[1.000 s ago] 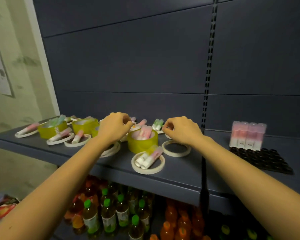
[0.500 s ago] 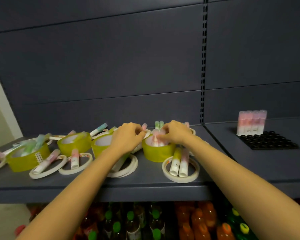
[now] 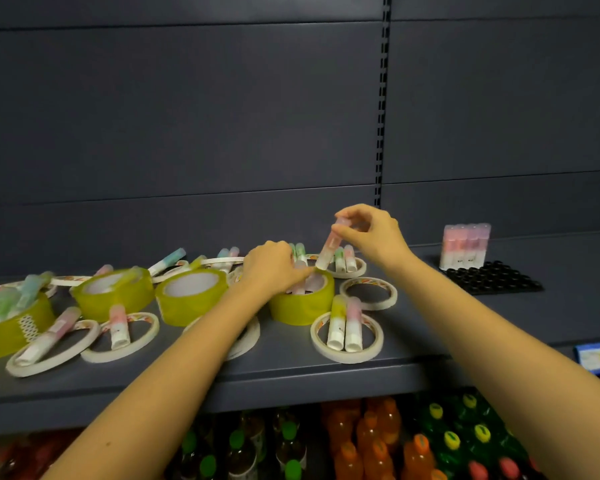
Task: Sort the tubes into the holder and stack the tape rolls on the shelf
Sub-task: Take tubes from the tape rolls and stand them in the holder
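From the head view, we judge the task barely begun. The black holder sits on the right of the shelf with four pink tubes upright along its back row, and every other socket we can see is bare; no tape roll lies on another, so the stacking is all left to do.

Our right hand pinches a pink tube by its cap end between thumb and fingertips; the tube hangs tilted, its foot just above the nearest yellow tape roll, well apart from the holder. Our left hand reaches into that roll's core with fingers curled down at the tubes there; we cannot tell whether it grips one, since the knuckles hide the fingertips.

The rolls serve as makeshift containers. The nearest yellow roll holds several pinkish tubes on end, blurred and uncountable; a flat white tape roll at the shelf's front holds two tubes side by side, one yellow-topped and one pink. Just behind it a white ring holds nothing; a further ring behind our hands holds two or three tubes. To the left, two yellow rolls show pale cores; a third at the edge carries greenish tubes; two white rings hold one tube each; more tubes lie loose at the back.

Bottles fill the shelf below.
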